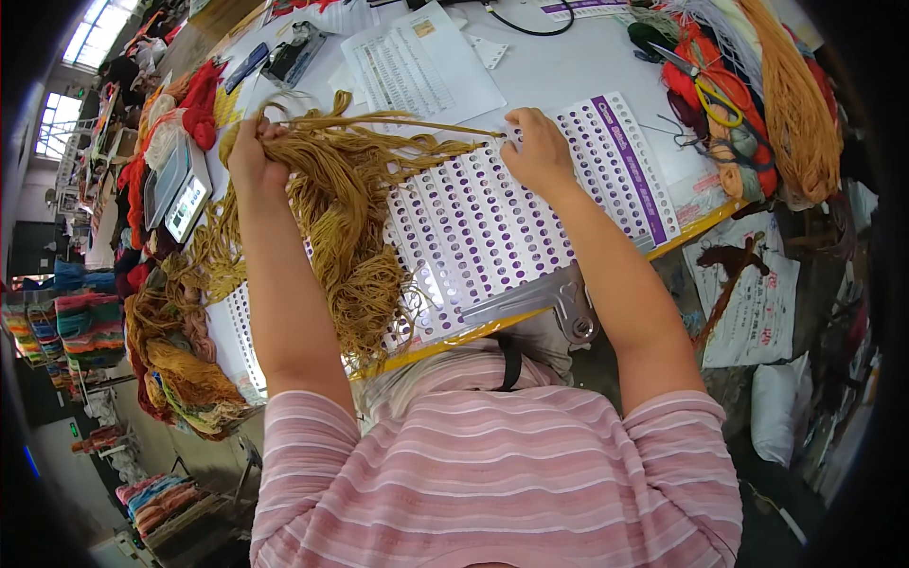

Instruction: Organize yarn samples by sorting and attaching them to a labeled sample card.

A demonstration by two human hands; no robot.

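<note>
My left hand (pixel 258 156) is closed around a thick bundle of mustard-brown yarn (pixel 341 189), which hangs down over the table's near edge. From it a taut strand runs right to my right hand (pixel 540 151), whose fingers are pinched together on the strand's end. Beneath that hand lies a white card (pixel 473 232) with rows of purple-ringed holes and a purple band at its right side. Several loops of the same yarn are fastened along the card's far left edge. A large metal clip (pixel 540 301) grips the card near the table's front edge.
Printed paper (pixel 407 71) lies beyond the card. Yellow-handled scissors (pixel 718 101) rest on coloured yarn at the far right, beside an orange-tan hank (pixel 795 114). A digital scale (pixel 187 204) stands left of my left hand. More yarn (pixel 175 350) hangs off the table's left side.
</note>
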